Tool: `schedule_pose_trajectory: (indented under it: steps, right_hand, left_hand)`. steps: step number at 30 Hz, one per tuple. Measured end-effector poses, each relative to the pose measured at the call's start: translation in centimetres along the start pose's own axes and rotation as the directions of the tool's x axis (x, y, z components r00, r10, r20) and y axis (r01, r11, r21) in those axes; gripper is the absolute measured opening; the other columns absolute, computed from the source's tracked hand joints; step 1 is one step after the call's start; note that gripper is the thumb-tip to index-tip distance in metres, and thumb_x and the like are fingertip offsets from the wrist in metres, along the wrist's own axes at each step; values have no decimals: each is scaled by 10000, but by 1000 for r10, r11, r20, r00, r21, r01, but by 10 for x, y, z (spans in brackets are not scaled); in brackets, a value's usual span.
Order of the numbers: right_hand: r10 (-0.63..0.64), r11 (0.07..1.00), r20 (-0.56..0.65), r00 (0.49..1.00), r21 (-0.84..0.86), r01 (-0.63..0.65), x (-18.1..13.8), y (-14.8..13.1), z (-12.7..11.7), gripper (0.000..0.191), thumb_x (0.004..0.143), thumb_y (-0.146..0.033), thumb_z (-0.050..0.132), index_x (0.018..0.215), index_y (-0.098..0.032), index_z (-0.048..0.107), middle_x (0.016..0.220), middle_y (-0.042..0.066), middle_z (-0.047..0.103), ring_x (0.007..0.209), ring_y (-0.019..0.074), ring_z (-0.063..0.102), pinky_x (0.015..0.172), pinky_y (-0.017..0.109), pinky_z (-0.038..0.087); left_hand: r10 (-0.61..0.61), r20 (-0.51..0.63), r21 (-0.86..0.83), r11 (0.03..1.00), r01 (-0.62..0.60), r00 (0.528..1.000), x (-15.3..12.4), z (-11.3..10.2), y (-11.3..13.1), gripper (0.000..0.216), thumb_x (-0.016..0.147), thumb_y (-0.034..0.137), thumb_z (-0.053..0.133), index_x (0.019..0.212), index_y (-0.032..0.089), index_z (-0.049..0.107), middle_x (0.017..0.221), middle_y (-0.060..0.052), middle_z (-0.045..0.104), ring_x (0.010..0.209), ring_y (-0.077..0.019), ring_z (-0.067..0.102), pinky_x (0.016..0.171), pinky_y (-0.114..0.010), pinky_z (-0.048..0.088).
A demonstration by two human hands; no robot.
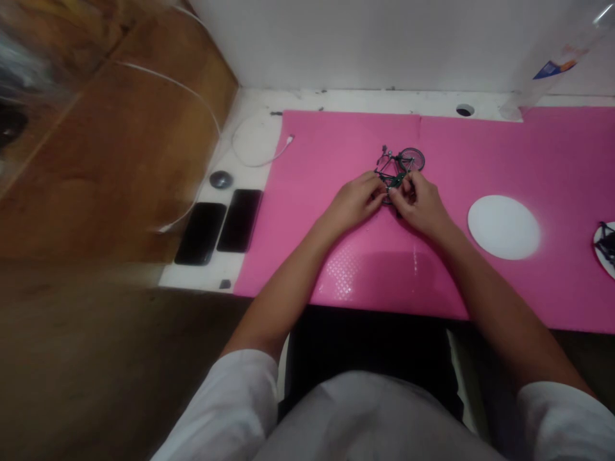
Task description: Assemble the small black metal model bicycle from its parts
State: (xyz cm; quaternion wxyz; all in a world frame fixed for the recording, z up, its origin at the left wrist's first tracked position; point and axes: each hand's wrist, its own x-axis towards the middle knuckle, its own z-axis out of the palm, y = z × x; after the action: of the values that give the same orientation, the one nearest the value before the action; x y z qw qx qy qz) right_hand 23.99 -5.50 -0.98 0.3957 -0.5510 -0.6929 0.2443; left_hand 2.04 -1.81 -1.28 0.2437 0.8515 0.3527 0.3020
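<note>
A small dark model bicycle [389, 168] lies on the pink mat [331, 150], one wheel pointing to the far right and the other near my fingers. My left hand [356, 200] is closed, its fingertips pinching the near-left part of the bicycle. From the right, my right hand [419, 202] pinches the bicycle's near end with thumb and fingers bent. A dark green part shows between the two hands. Fingers partly cover the near wheel, so what exactly each fingertip grips is hard to see.
A white round disc [504, 227] lies right of my hands. At the far right edge, a white plate [606, 269] bears dark parts. Two black phones [239, 221], a dark round object [221, 179] and a white cable [259, 165] lie left. A clear bottle [552, 70] stands back right.
</note>
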Motion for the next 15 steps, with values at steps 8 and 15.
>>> schedule_pose_trajectory:
  steps: [8, 15]
  right_hand:
    - [-84, 996, -185, 979, -34, 79, 7, 10, -11, 598, 1141, -781, 399, 1101, -297, 747, 1107, 132, 682, 1175, 336, 662, 1163, 614, 568]
    - [-127, 992, -267, 955, -48, 119, 9, 11, -12, 389, 1099, -623, 666, 1274, -332, 854, 1150, 119, 737, 1113, 312, 726, 1047, 569, 632]
  left_hand:
    - [43, 35, -68, 997, -40, 998, 0, -1, 0, 110, 1113, 202, 606, 1041, 224, 686, 1145, -109, 739, 1067, -254, 711, 1001, -402, 573]
    - [82, 71, -92, 993, -75, 994, 1, -2, 0, 140, 1095, 158, 610, 997, 217, 692, 1098, -109, 747, 1080, -264, 717, 1020, -408, 575]
